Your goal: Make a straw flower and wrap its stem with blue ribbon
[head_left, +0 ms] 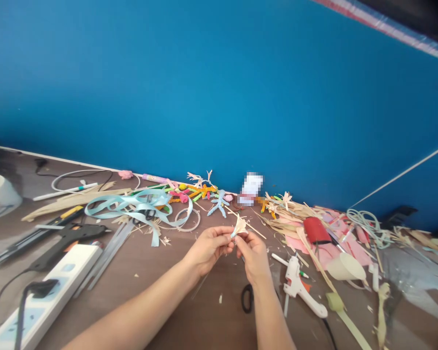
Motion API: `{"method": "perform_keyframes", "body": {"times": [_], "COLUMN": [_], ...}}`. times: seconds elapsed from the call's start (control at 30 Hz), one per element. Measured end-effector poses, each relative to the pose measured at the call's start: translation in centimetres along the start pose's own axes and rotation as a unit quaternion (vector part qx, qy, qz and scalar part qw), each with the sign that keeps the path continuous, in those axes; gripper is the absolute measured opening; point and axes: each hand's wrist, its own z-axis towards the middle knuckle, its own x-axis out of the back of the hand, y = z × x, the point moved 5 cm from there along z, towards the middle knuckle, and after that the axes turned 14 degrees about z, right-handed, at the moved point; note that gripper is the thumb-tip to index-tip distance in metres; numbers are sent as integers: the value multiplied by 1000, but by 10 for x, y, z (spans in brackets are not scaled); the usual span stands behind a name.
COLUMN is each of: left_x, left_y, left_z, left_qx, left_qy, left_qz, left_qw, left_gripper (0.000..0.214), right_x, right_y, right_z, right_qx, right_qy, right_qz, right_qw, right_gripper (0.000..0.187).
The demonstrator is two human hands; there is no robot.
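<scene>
A small cream flower (240,224), seemingly of corn husk or paper, stands between my fingertips above the middle of the desk. Pale blue shows at its base. My left hand (210,248) pinches that base from the left, fingers curled. From the right, my right hand (253,250) closes its thumb and fingers on the same spot. Below the left hand, a faint thin line like a stem is hard to make out. A black scissors handle (246,298) lies beside my right forearm, which partly hides it.
On the right lie a white glue gun (299,284), a red roll (317,230) and pale husk strips. At left are a blue ribbon (131,206), a black glue gun (71,238), glue sticks (111,253) and a power strip (54,291). A blue wall (204,97) bounds the desk.
</scene>
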Motion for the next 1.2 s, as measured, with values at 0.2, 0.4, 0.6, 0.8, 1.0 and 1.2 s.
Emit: {"method": "perform_keyframes", "body": {"times": [0.2,0.4,0.6,0.8,1.0,1.2], "left_x": [2,0,-2,-2,-3,-4], "left_y": [-1,0,3,-4,-13,-11], "left_z": [-1,-4,-4,-3,-4,-3], "left_qx": [-7,-16,-13,77,114,61], "left_qy": [29,60,47,-23,-56,-16], "left_qz": [14,50,51,52,36,54], "left_qw": [999,997,998,995,991,997], "left_gripper": [35,36,28,13,13,19], "right_x": [-1,1,6,10,9,6], "right_y": [3,2,4,6,6,6], "right_z": [-4,-3,-3,1,1,0], "right_qx": [-2,6,-1,-36,-67,-79], "right_qy": [14,33,49,29,11,-5], "right_qz": [-11,-9,20,81,103,103], "right_qw": [1000,999,999,996,992,991], "right_gripper": [14,15,16,19,21,19]}}
